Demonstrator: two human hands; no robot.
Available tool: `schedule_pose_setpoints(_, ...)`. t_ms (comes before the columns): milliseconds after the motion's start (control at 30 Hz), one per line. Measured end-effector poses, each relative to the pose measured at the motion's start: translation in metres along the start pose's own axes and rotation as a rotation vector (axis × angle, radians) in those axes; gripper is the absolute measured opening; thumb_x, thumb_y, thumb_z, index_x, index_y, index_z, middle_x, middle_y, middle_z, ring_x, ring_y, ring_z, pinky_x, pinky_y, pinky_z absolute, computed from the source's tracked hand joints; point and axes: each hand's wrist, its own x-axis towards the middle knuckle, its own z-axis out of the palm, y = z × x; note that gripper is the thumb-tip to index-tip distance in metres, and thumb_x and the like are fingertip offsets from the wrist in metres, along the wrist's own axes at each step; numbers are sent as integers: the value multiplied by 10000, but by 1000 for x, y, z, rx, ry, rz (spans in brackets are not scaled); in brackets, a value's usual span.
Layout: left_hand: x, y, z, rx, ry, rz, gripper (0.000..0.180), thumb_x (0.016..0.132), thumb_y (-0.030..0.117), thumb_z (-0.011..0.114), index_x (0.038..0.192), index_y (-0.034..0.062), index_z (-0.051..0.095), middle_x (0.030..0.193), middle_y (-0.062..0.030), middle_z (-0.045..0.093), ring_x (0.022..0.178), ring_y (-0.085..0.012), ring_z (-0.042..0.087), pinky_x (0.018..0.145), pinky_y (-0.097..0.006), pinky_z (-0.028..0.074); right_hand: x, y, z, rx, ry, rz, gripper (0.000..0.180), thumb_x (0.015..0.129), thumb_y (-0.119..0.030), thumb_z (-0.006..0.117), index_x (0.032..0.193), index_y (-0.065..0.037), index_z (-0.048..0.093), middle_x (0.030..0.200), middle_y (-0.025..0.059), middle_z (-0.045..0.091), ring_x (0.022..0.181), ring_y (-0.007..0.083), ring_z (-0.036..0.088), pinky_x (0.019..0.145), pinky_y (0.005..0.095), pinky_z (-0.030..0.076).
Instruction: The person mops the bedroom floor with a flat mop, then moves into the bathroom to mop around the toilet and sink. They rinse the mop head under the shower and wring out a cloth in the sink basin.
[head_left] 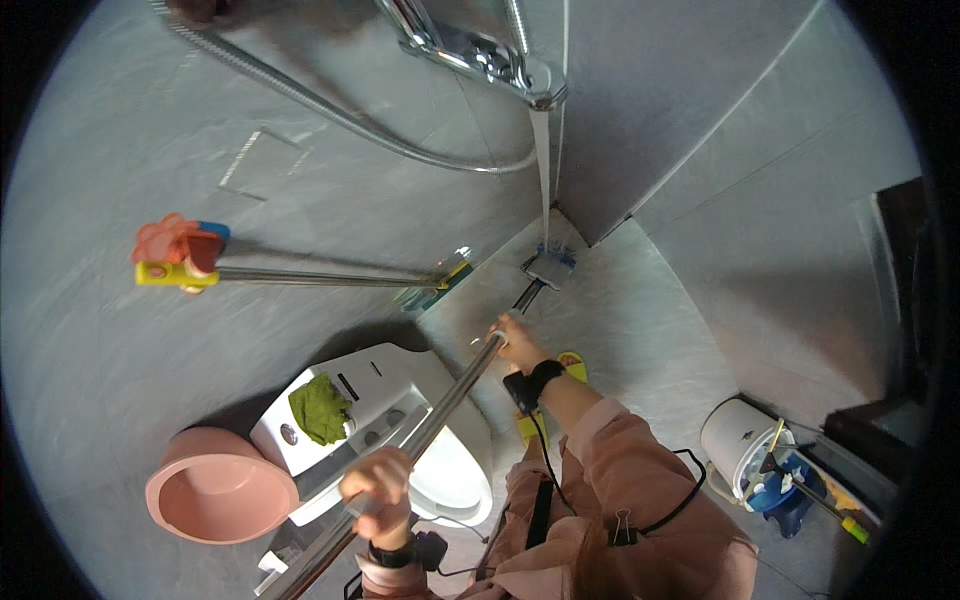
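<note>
Both my hands are wrapped round the long metal pole of a mop [440, 415], which slants from the lower left toward the far corner. My left hand [378, 488] grips the upper part, slightly blurred. Farther down the pole, my right hand [516, 342] closes round it near a pale collar. The grey-blue mop head [550, 267] rests on the floor in the corner. A stream of water [543, 170] falls onto it from the chrome tap [540, 85].
Left of my hands stands a white toilet [450, 455] with a green cloth [320, 408] on top, beside a pink basin [222, 490]. A yellow-ended squeegee [320, 278] leans at the left wall. A white bucket [738, 438] and blue container [785, 490] stand right. Yellow slippers [573, 366] are on my feet.
</note>
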Motion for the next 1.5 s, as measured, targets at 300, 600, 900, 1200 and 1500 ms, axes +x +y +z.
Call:
schedule_pose_setpoints(300,-25,-1,-19,-79,-122,-10,409,772,448,579,627,116,388,520,-8,424,511,-169,436,578,-343,373,-139,70,110,243,33,95,153,932,-186,442,958,-35,432,809,110,508,756,235,525,670,417,466)
schedule_pose_setpoints(600,-10,8,-9,-45,-139,-34,462,780,459,621,597,95,404,510,-28,417,490,-188,429,506,-335,366,-103,39,80,110,26,132,217,894,-213,523,966,-25,443,824,134,524,756,258,543,699,411,482)
schedule_pose_setpoints(900,-6,-1,-16,92,-31,-55,465,792,509,605,593,149,389,442,37,436,379,-124,444,413,-269,388,86,-34,-62,-117,222,104,260,927,-231,445,1086,-25,448,950,106,549,793,206,548,696,305,466)
schedule_pose_setpoints(1200,-14,0,-11,-49,-45,3,439,770,434,635,569,114,411,472,-11,420,426,-185,440,466,-334,392,-20,8,8,-3,-94,48,279,966,-347,354,1002,-82,435,835,73,492,765,200,522,680,343,459)
schedule_pose_setpoints(1500,-27,-4,-39,-63,-199,5,406,821,421,584,658,87,418,631,-62,519,656,-199,532,710,-379,455,-159,88,127,80,-70,119,439,942,-387,409,1128,6,351,935,171,524,842,279,558,761,399,490)
